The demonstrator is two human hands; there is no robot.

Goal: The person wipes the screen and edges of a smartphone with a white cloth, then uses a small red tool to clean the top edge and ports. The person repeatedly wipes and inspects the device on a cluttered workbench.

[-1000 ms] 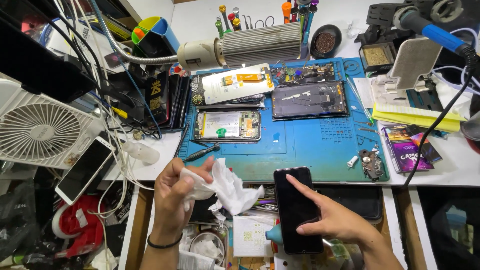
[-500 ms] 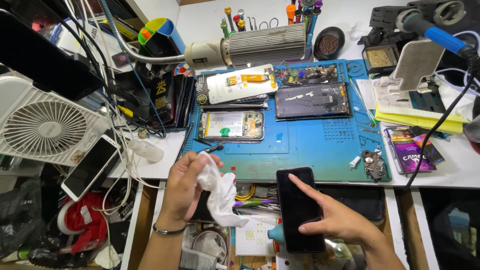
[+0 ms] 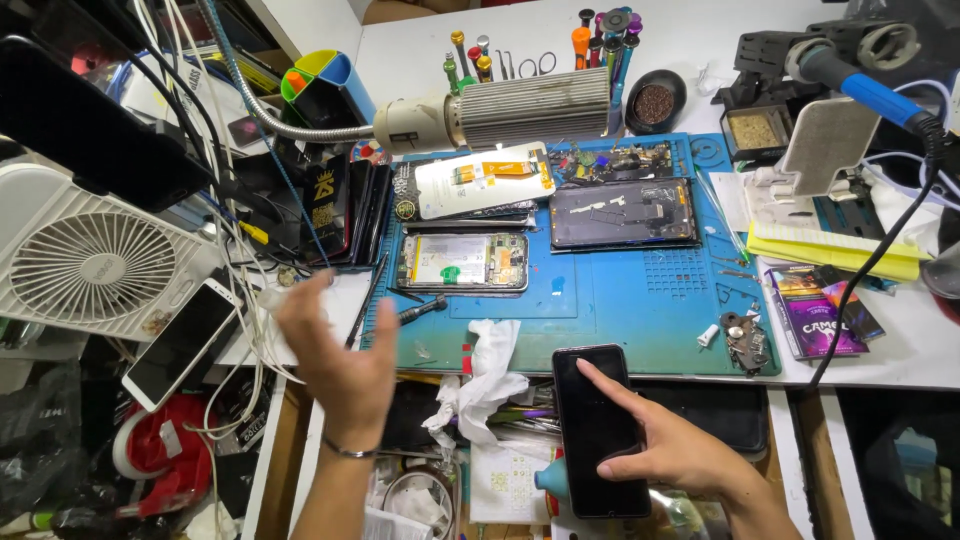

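My right hand (image 3: 672,452) rests on a black phone (image 3: 595,430), fingers spread on its dark screen, at the front edge of the blue work mat (image 3: 610,300). My left hand (image 3: 340,365) hovers with fingers apart and nothing in it, left of a crumpled white tissue (image 3: 485,380) that lies on the mat's front edge. An opened phone (image 3: 462,262) with its board exposed lies on the mat behind the tissue. A black screwdriver (image 3: 420,310) lies beside it.
A white fan (image 3: 90,265) and a white phone (image 3: 180,342) sit at the left among tangled cables. A second opened phone (image 3: 622,212) lies on the mat. A ribbed lamp head (image 3: 500,110), tool holders, a soldering iron (image 3: 860,85) and a purple packet (image 3: 815,310) surround it.
My left hand let go of the white tissue, which now lies on the mat's edge, and moved left with fingers spread. My right hand stays on the black phone.
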